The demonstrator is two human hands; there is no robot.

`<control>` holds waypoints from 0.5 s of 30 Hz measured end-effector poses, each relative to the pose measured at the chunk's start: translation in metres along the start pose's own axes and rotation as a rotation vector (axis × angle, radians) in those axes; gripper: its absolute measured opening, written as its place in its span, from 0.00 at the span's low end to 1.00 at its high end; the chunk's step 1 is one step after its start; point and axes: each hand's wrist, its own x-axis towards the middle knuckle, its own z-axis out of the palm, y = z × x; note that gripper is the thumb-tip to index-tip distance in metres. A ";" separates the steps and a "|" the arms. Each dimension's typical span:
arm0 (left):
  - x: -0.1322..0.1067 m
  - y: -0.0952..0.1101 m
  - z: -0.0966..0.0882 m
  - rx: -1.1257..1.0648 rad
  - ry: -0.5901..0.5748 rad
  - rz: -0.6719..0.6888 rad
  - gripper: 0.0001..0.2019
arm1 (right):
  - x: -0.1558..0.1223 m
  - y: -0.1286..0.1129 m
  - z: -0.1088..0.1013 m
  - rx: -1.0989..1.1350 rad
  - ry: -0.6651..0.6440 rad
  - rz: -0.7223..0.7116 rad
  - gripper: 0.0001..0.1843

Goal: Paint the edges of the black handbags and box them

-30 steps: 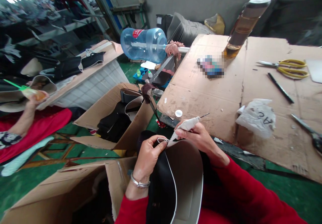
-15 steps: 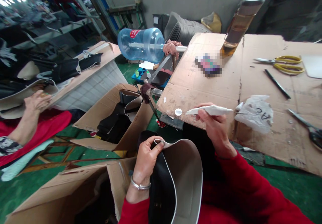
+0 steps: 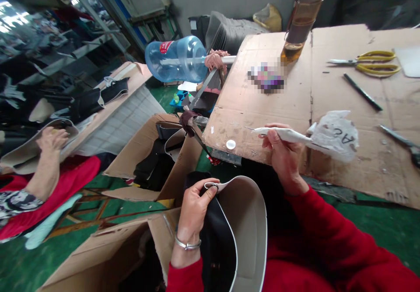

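My left hand (image 3: 196, 204), with a metal bangle at the wrist, pinches the rim of a black bag piece (image 3: 216, 235) with a pale inner side, which stands curved open over my lap. My right hand (image 3: 286, 154) is closed round a slim tool wrapped in white (image 3: 284, 133). Its thin, pointed metal tip points left over the cardboard-covered table (image 3: 262, 112). Below the tip lies a small white disc (image 3: 230, 144). By the tool's rear end is a crumpled clear plastic bag (image 3: 334, 135) with black lettering.
On the table are yellow-handled scissors (image 3: 377, 63), a black pen-like stick (image 3: 362, 92), dark scissors (image 3: 403, 143) and a tall bottle (image 3: 300, 25). Cardboard boxes (image 3: 108, 244) with black pieces stand left. A co-worker's hand (image 3: 52, 140) holds a similar piece. A blue water jug (image 3: 177, 59) lies beyond.
The tool's tip has risen away from the white disc, and its rear end has swung nearer the plastic bag. My left hand keeps its pinch on the rim. The co-worker's hand has shifted slightly.
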 end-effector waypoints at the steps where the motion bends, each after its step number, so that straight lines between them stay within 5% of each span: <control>1: 0.000 0.000 0.000 0.001 0.003 -0.003 0.12 | 0.000 0.000 0.000 0.012 -0.005 0.002 0.14; 9: -0.001 -0.003 0.000 -0.081 0.207 0.056 0.13 | -0.003 0.001 0.000 -0.015 -0.048 -0.024 0.17; 15: -0.007 0.015 -0.057 -0.168 0.644 0.110 0.18 | -0.005 0.002 0.000 0.061 -0.043 -0.104 0.17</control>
